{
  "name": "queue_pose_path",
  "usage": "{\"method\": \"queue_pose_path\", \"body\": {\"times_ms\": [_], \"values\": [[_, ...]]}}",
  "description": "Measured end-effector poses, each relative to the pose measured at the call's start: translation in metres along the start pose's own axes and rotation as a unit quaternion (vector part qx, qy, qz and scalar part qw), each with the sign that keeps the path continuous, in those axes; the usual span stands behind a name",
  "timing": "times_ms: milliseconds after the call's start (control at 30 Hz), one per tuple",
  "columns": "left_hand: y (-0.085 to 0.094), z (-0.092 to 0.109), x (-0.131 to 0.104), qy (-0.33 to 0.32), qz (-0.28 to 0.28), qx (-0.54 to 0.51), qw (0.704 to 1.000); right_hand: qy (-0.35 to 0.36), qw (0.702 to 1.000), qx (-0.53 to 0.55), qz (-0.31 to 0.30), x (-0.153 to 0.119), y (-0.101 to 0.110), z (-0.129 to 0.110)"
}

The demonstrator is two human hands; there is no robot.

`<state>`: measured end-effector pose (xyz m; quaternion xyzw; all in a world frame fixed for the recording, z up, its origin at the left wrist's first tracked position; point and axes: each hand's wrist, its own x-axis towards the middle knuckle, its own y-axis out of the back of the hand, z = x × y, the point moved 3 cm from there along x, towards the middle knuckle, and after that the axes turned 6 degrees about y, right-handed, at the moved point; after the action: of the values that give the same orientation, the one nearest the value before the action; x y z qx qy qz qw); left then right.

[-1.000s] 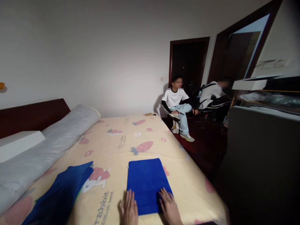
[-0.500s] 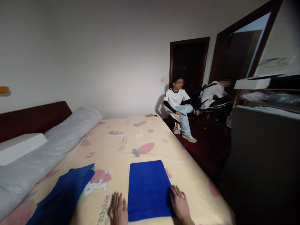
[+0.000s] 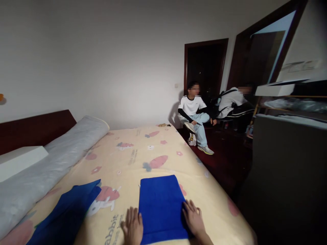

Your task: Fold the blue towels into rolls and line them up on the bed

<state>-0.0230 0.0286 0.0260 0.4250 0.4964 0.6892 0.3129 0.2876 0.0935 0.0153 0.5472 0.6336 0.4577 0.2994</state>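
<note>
Pale grey wall (image 3: 114,68) at the back, dark wooden door (image 3: 206,68) beyond the foot of the bed, and most of the view is the bed itself, with a cream sheet (image 3: 130,194) covered in carrots and rabbits. Dark headboard (image 3: 33,131) on the left, with a long grey roll (image 3: 68,149) in front of it and a white box (image 3: 22,160) on that. Two people are sitting over by the doors: one in a white tee (image 3: 191,106), the other bent forward with straps over a pale top (image 3: 228,103).

Now the main bit: a bright blue cloth (image 3: 163,207) lies flat on the near part of the bed, between the two hands. Left hand (image 3: 133,225) is open, palm down, fingers spread a little, right at the cloth's left edge. Right hand (image 3: 193,217) is loosely open too, fingertips at the right edge and slightly over it, not gripping anything as far as I can see.

Progress-wise, I'd call this piece pretty much done: tidy rectangle, fairly straight sides, hardly a wrinkle, so maybe just a bit of edge smoothing left. Can't tell how many layers are in it, though. Off to the left there's a darker blue cloth (image 3: 66,211), well apart from the hands, lying uneven with a pointed corner. That one doesn't look squared up, and its near end is too shadowy to judge.
</note>
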Motion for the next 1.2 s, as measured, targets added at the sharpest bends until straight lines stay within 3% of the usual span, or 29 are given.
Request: {"method": "queue_pose_path", "body": {"times_ms": [67, 133, 267, 367, 433, 533, 633, 700, 767, 933, 1000, 1100, 1200], "values": [[0.010, -0.013, 0.005, 0.023, 0.017, 0.005, 1.000, -0.010, 1.000, -0.013, 0.017, -0.002, 0.005, 0.013], [0.014, -0.003, 0.001, -0.010, -0.011, -0.018, 1.000, 0.039, 0.999, 0.012, -0.003, -0.005, 0.006, -0.001], [0.008, 0.061, -0.017, -0.178, -0.134, -0.104, 0.969, 0.181, 0.972, 0.114, -0.095, -0.008, -0.003, -0.075], [0.002, 0.090, -0.017, -0.206, -0.154, -0.107, 0.960, 0.239, 0.947, 0.160, -0.144, -0.001, -0.007, -0.105], [0.000, 0.085, -0.008, -0.201, -0.157, -0.097, 0.962, 0.222, 0.952, 0.145, -0.155, 0.009, -0.007, -0.092], [0.000, 0.047, 0.014, -0.142, -0.141, -0.057, 0.978, 0.113, 0.986, 0.071, -0.103, 0.024, 0.000, -0.035], [0.007, 0.007, 0.028, -0.039, -0.057, -0.003, 0.998, 0.016, 1.000, 0.003, -0.015, 0.026, 0.010, 0.016], [0.010, 0.002, 0.028, -0.031, -0.017, -0.004, 0.999, 0.024, 1.000, -0.005, 0.002, 0.023, 0.012, 0.021], [0.011, 0.019, 0.022, -0.081, -0.033, -0.046, 0.995, 0.071, 0.997, 0.018, -0.018, 0.020, 0.010, -0.001], [0.004, 0.096, 0.002, -0.204, -0.198, -0.147, 0.947, 0.212, 0.959, 0.114, -0.148, 0.017, -0.009, -0.089], [0.001, 0.107, 0.004, -0.215, -0.242, -0.146, 0.935, 0.239, 0.947, 0.124, -0.175, 0.021, -0.012, -0.098], [-0.002, 0.080, 0.025, -0.150, -0.245, -0.095, 0.953, 0.158, 0.975, 0.071, -0.141, 0.032, -0.003, -0.063], [-0.002, 0.014, 0.051, 0.031, -0.150, -0.042, 0.987, -0.041, 0.999, -0.022, -0.027, 0.036, 0.017, 0.004]]}}
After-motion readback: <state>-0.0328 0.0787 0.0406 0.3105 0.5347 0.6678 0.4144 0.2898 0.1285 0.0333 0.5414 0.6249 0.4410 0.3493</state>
